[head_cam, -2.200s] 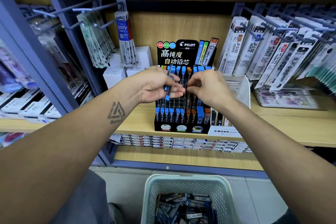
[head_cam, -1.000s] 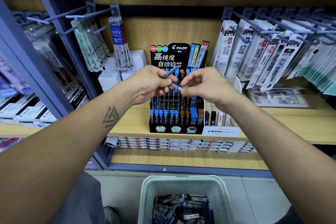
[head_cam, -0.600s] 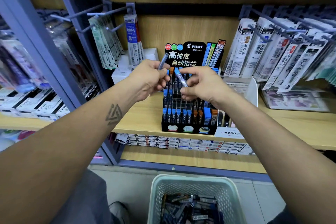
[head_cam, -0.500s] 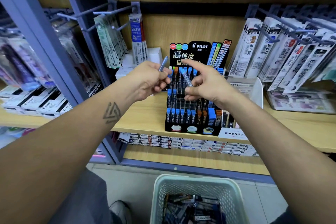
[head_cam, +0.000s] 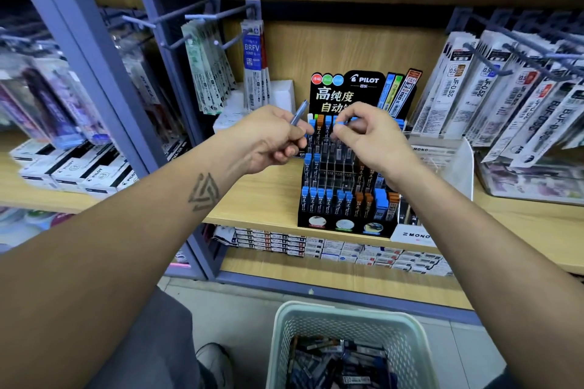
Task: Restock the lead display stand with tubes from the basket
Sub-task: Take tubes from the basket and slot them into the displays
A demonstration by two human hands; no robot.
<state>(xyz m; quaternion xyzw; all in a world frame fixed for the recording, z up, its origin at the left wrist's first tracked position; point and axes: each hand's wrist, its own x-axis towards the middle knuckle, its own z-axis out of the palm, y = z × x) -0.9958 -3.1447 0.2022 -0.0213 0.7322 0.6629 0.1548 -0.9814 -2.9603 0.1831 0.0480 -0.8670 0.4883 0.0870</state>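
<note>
The black Pilot lead display stand (head_cam: 344,224) stands on the wooden shelf, with blue-capped and orange-capped tubes in its front and back rows and several empty slots in the middle. My left hand (head_cam: 268,139) grips a blue-grey lead tube (head_cam: 298,112) that sticks up past my fingers, just left of the stand's top row. My right hand (head_cam: 368,136) hovers over the top row, its thumb and forefinger pinching a blue-capped tube (head_cam: 343,126) there. The pale green basket (head_cam: 284,341) on the floor below holds several more tubes.
Hooks with hanging refill packs (head_cam: 215,69) jut out at the left and more refill packs (head_cam: 505,95) at the right. A clear Mono box (head_cam: 442,161) stands right of the stand. Small boxes (head_cam: 331,251) line the lower shelf. My shoe (head_cam: 211,363) is beside the basket.
My right hand took one tube from my left hand and carried it down to the stand's top row. My left hand stays put with the other tube.
</note>
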